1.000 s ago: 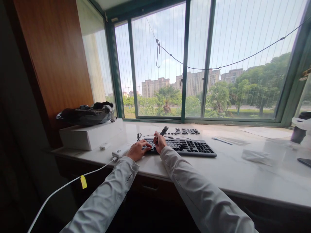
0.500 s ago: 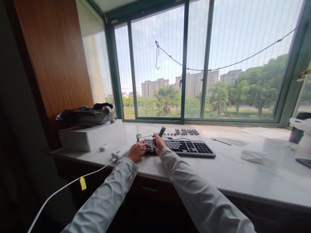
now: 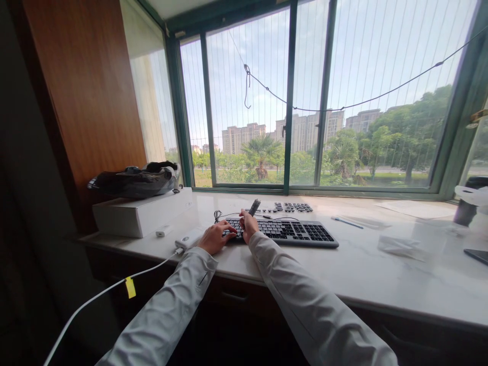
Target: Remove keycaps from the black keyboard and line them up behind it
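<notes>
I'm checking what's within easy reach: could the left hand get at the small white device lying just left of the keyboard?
Probably yes. The left hand rests on the keyboard's left end, and the white device lies right beside it on the counter, with nothing between them. The right hand holds a small dark tool.

A pale marble desk (image 3: 362,274) runs under a wide green-framed window (image 3: 290,101). On it lies a dark keyboard (image 3: 290,231). The left hand (image 3: 215,237) rests on the keyboard's left end, fingers spread over the keys. The right hand (image 3: 247,226) sits just beside it, closed around a small dark tool (image 3: 253,206), perhaps a keycap puller, that sticks up and tilts away. Behind the keyboard lie loose keycaps (image 3: 292,207) in rows and a coiled black cable (image 3: 218,215). To the left stands a white box (image 3: 141,213) with a black bag (image 3: 133,179) on top. A white cable (image 3: 114,287) with a yellow tag hangs off the desk edge.
</notes>
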Demonstrator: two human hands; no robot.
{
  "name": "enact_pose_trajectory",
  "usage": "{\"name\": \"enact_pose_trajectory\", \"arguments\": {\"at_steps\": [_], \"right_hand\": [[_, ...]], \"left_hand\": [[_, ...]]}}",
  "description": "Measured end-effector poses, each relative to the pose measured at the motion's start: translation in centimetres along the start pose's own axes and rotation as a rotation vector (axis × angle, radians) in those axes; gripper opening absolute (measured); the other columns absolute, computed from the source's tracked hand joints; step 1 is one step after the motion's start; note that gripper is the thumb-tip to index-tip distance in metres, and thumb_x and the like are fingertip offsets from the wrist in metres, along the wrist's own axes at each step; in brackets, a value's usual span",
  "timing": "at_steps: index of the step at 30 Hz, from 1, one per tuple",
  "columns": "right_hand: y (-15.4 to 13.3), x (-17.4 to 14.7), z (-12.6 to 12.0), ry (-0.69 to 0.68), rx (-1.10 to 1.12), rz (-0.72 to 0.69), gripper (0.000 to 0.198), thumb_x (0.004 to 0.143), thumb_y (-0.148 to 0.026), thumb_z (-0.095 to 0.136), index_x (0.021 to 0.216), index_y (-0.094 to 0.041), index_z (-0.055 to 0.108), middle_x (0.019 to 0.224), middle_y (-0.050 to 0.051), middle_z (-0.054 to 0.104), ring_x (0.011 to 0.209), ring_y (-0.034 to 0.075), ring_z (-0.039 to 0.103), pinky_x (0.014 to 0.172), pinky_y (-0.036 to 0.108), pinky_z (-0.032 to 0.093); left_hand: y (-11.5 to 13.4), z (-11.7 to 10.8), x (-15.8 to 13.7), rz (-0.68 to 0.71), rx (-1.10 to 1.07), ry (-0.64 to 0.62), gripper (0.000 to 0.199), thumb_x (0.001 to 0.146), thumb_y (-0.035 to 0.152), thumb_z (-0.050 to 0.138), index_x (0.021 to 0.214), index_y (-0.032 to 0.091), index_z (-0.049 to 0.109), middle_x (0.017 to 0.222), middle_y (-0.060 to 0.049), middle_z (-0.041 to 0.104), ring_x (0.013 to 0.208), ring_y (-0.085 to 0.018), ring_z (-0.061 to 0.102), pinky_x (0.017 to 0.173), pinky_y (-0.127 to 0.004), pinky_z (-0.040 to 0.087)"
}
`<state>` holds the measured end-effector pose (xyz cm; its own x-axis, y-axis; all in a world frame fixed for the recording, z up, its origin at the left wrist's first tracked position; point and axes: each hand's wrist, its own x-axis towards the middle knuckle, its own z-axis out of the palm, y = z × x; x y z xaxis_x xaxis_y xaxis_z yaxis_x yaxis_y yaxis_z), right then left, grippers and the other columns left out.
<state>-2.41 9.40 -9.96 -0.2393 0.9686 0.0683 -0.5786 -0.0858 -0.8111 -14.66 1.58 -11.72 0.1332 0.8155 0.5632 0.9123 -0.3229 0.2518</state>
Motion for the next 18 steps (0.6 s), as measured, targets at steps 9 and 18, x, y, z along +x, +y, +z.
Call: {"name": "enact_pose_trajectory", "arguments": {"at_steps": [9,18], "right_hand": [[0.19,0.3,-0.13,-0.014,-0.022,-0.005,0.026,0.083,-0.025,0.054,0.059,-0.019,0.046,0.043,-0.009,0.023,0.04,0.007,0.02,0.042,0.025,0.014],[0.3,0.6,-0.09,-0.073,-0.041,0.02,0.025,0.079,-0.03,0.061,0.061,-0.02,0.046,0.044,-0.009,0.024,0.041,0.007,0.021,0.043,0.026,0.013]], "left_hand": [[-0.21,0.11,0.05,0.021,-0.005,0.013,0.022,0.087,0.041,0.058,0.095,0.027,0.073,0.099,-0.002,0.065,0.085,-0.016,0.062,0.079,-0.028,0.047],[-0.36,0.16,0.03,0.018,-0.002,0.011,0.02,0.087,0.039,0.059,0.094,0.027,0.073,0.099,-0.002,0.066,0.085,-0.017,0.062,0.078,-0.029,0.047]]}}
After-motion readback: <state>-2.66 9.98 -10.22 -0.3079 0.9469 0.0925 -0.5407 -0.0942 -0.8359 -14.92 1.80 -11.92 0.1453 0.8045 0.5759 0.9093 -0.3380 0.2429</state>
